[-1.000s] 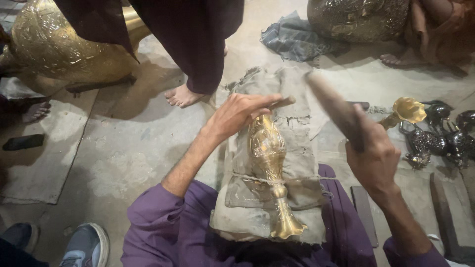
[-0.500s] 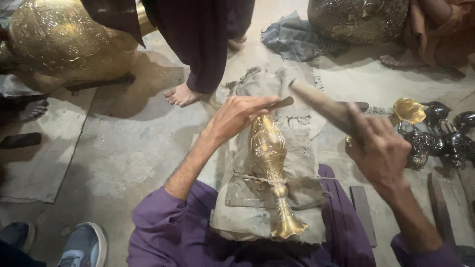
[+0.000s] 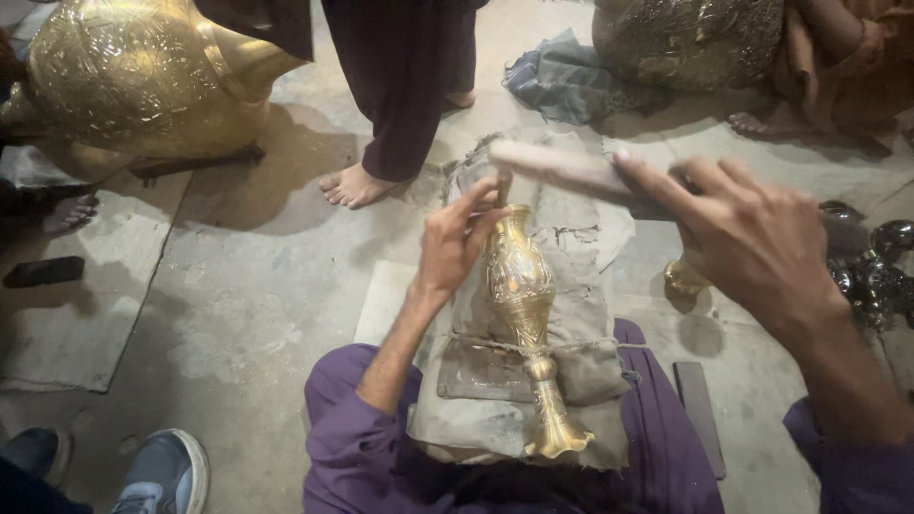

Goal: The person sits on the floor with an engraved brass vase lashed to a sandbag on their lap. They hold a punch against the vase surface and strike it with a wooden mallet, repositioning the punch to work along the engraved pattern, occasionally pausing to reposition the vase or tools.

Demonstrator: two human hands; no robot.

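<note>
A large embossed brass vessel sits on the concrete floor at far left, with a grey shoe below it. Next comes a standing person's bare foot. The left hand has its fingers curled together around a thin tool, hard to make out, set against the neck of the brass vase. The vase lies lengthwise on a worn cloth pad over the person's lap, tied down by a cord. The right hand is raised beside it, fingers wrapped round a blurred wooden mallet. Dark metal pieces lie at far right
</note>
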